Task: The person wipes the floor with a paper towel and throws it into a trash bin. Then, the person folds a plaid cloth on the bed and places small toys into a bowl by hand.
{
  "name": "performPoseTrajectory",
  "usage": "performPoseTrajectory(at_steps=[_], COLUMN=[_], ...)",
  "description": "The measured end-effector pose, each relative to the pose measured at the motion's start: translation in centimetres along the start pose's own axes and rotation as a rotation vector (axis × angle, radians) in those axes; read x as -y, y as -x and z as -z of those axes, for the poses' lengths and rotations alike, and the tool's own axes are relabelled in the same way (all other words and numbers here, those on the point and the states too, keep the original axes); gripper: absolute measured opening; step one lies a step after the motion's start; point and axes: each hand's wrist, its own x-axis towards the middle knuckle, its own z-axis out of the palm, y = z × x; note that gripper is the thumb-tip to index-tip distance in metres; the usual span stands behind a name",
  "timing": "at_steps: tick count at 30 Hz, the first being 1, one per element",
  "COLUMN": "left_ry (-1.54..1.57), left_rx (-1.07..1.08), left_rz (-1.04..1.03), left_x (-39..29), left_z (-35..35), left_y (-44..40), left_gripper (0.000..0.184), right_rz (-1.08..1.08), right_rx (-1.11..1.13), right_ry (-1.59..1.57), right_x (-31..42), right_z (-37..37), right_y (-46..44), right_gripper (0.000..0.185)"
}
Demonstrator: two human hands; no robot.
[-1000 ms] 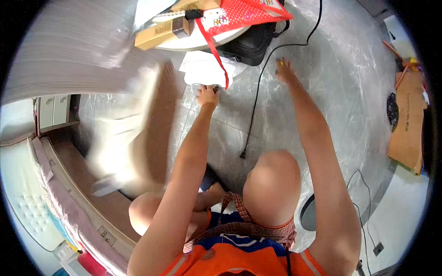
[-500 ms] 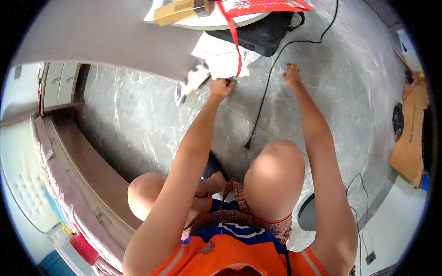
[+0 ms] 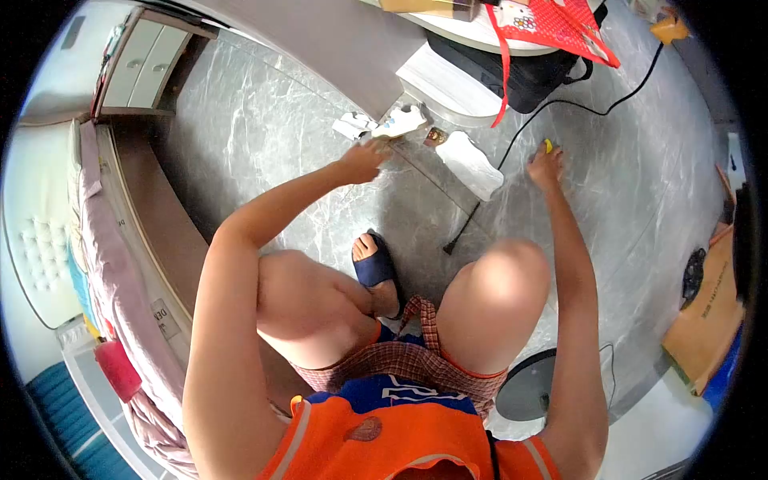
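Note:
My left hand reaches over the floor with its fingers stretched out, just in front of a white shoe. A second white shoe lies to the left of that one. My right hand is low over the floor at the right, its fingers closed on a small yellow object whose kind I cannot make out. Between the hands lie a crumpled white sheet, paper or plastic, and a small brown item.
A black cable runs across the grey floor. A black bag and a white block sit under a round table with a red patterned bag. Cardboard leans at the right; a bed stands left.
My left hand has moved left, away from the white sheet, to the shoes. The sheet now lies apart on the floor. My right hand keeps the yellow object. The view has shifted.

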Motion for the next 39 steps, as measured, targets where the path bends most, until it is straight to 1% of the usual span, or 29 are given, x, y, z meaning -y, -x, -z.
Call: performPoseTrajectory(at_steps=[1, 2, 3, 4, 5, 7, 8, 9, 11, 12, 13, 15, 16, 17, 19, 21, 22, 23, 25, 26, 27, 29, 30, 31, 32, 34, 36, 37, 39], left_ry=[-0.034, -0.026, -0.081, -0.137, -0.133, 0.094, 0.002, -0.005, 0.004, 0.107, 0.086, 0.034, 0.032, 0.034, 0.028, 0.136, 0.107, 0.107, 0.289, 0.352, 0.348, 0.59, 0.619, 0.615, 0.819, 1.024, 1.331, 1.329, 1.145], left_rx=[0.069, 0.062, -0.008, -0.076, -0.078, -0.207, -0.296, -0.307, -0.18, -0.117, -0.164, -0.179, -0.168, -0.15, -0.175, -0.303, -0.321, -0.321, -0.292, -0.369, -0.371, -0.569, -0.652, -0.661, -0.724, -0.788, -0.89, -0.893, -1.025], left_rz=[0.061, 0.069, 0.194, 0.319, 0.323, 0.586, 0.523, 0.515, 0.377, 0.383, 0.35, 0.466, 0.487, 0.512, 0.474, 0.396, 0.394, 0.394, 0.434, 0.45, 0.448, 0.525, 0.471, 0.457, 0.449, 0.413, 0.418, 0.404, 0.299], left_x=[0.8, 2.0, 3.4, 3.8, 4.2, 4.4, 5.1, 5.6, 6.1, 6.8, 6.4, 6.1, 5.8, 5.5, 6.2, 7.0, 6.8, 6.5, 5.7, 5.2, 4.2, 2.3, 1.9, 1.3, 0.6, -1.5, -4.4, -5.4, -6.3], left_z=[-0.1, -1.0, -2.5, -2.9, -3.3, -2.1, -3.5, -4.2, -5.3, -6.8, -6.6, -8.2, -7.9, -7.7, -8.9, -10.0, -10.0, -9.9, -9.4, -9.1, -8.1, -5.7, -5.9, -5.3, -4.5, -0.6, 6.7, 8.9, 12.0], left_y=[1.0, 1.6, 1.7, 1.9, 2.0, 2.1, 1.6, 0.9, -0.8, -2.0, -1.7, -3.1, -3.2, -3.0, -2.6, -1.6, -0.9, -0.3, 1.0, 1.5, 2.1, 2.9, 2.9, 3.3, 3.7, 4.9, 7.4, 8.2, 9.1], left_gripper=[0.057, 0.057, 0.059, 0.061, 0.061, 0.072, 0.084, 0.084, 0.088, 0.088, 0.083, 0.077, 0.071, 0.066, 0.062, 0.056, 0.048, 0.048, 0.038, 0.035, 0.035, 0.032, 0.033, 0.033, 0.037, 0.041, 0.05, 0.05, 0.048], right_rz=[0.009, 0.111, 0.212, 0.376, 0.535, 0.754, 0.795, 0.833, 1.162, 1.124, 1.071, 1.172, 1.178, 1.17, 0.922, 0.91, 0.933, 0.958, 0.956, 0.952, 0.949, 1.094, 1.18, 1.168, 1.191, 1.189, 1.133, 1.126, 1.095], right_rx=[-0.004, 0.124, 0.252, 0.394, 0.537, 0.988, 1.104, 1.214, 0.929, 0.625, 0.326, 0.107, 0.015, 0.014, 0.209, 0.192, 0.179, 0.164, 0.204, 0.243, 0.239, 0.24, 0.206, 0.195, 0.127, 0.02, -0.024, -0.034, -0.131], right_ry=[0.007, 0.097, 0.189, 0.09, -0.014, -0.241, -0.358, -0.479, -0.548, -0.452, -0.349, 0.065, 0.081, 0.083, 0.085, 0.012, 0.062, 0.112, 0.139, 0.165, 0.163, 0.14, 0.151, 0.156, 0.033, -0.165, -0.289, -0.284, -0.378], right_x=[0.8, 1.7, 2.5, 3.1, 3.9, 8.0, 10.9, 13.9, 19.3, 21.2, 23.0, 26.6, 27.5, 28.1, 28.8, 28.3, 28.2, 28.1, 27.7, 27.6, 27.6, 27.7, 27.4, 26.9, 26.1, 24.0, 21.2, 19.7, 16.7], right_z=[1.6, 3.4, 4.3, 4.6, 4.8, 6.6, 8.0, 9.2, 9.5, 9.6, 9.8, 10.7, 9.6, 8.5, 7.7, 6.8, 6.4, 6.1, 6.3, 6.4, 6.9, 8.7, 9.6, 11.1, 12.7, 16.4, 21.1, 22.9, 25.8], right_y=[0.8, 1.5, 1.7, 1.7, 1.7, 1.8, 2.5, 3.0, 3.2, 4.1, 4.7, 3.4, 2.7, 2.0, 1.6, 1.4, 1.3, 1.1, 1.9, 2.3, 3.0, 4.0, 4.4, 5.1, 5.9, 7.7, 9.3, 10.0, 10.9], right_gripper=[0.054, 0.047, 0.041, 0.039, 0.039, 0.037, 0.035, 0.034, 0.032, 0.032, 0.037, 0.051, 0.052, 0.052, 0.054, 0.056, 0.063, 0.07, 0.071, 0.071, 0.071, 0.063, 0.066, 0.066, 0.068, 0.072, 0.078, 0.078, 0.079])
